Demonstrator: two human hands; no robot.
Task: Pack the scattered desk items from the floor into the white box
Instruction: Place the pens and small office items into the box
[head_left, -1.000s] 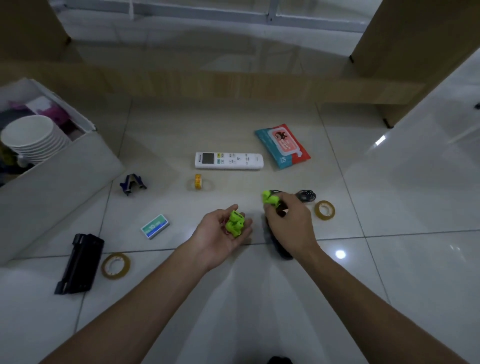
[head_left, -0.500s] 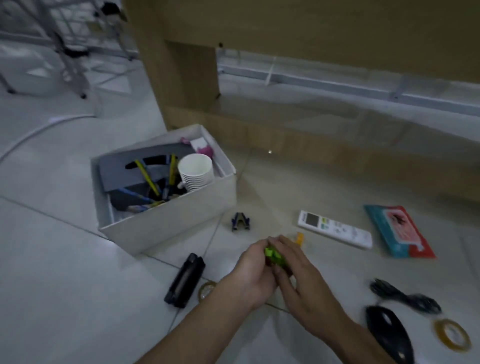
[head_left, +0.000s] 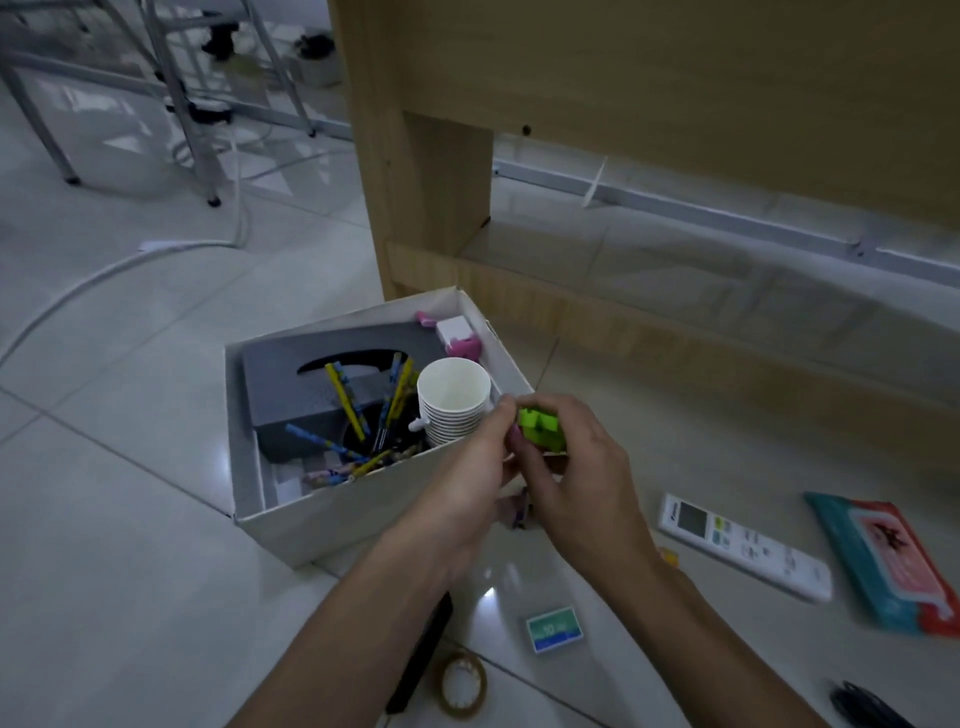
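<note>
The person is crouching over the floor (head_left: 130, 519) and bringing a small clump of green clips (head_left: 540, 428) up to the white box (head_left: 322, 519). Both hands are closing on the clump: the right hand (head_left: 576, 467) is curling its fingers round it from the right, and the left hand (head_left: 467, 478) is pinching at its left side with the fingertips. The clips are hanging just over the box's right-hand wall, right beside the stack of paper cups (head_left: 453, 400), and they are not yet inside.

The step looks to be the drop itself. To do it well, I would say the hands are needing to travel a little further left, past the wall, so that the clips are falling into the box and not bouncing off its rim. The free room seems to be small there: the cups are standing against that wall and the pens (head_left: 343, 400) are fanning out beside them, so a low, gentle release in the gap near the cups looks safer than a toss. Letting go with both hands at once should be stopping loose pieces from scattering.

Near the floor's right edge, the remote (head_left: 743, 545) and the wipes pack (head_left: 883, 561) are waiting; the staples box (head_left: 555, 629) and a tape roll (head_left: 460, 686) are lying towards its near edge.
</note>
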